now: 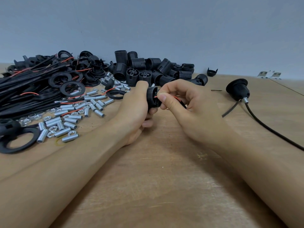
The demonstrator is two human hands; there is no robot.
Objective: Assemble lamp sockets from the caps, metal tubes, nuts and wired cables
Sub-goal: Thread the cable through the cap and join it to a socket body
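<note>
Just in front of the socket-body pile (154,69), the left hand (134,109) grips a black socket body (153,99) while the right hand (179,102) pinches its red wire (175,97); feed the bare end squarely into the terminal, keeping the body steady.

Left hand (134,106) wraps the black socket body (153,99), so its near side and base are covered by palm and fingers, and where the red wire (175,97) ends inside it cannot be made out behind the right hand's (185,109) thumb and forefinger. The bundle of black cables (24,91) runs off the left edge, the black ring (15,142) is clipped there too, and the cable (271,130) of the finished socket (237,89) leaves at the right edge. Two small metal pieces (269,74) by the wall are too blurred to identify; both forearms are cut off at the bottom edge.
</note>
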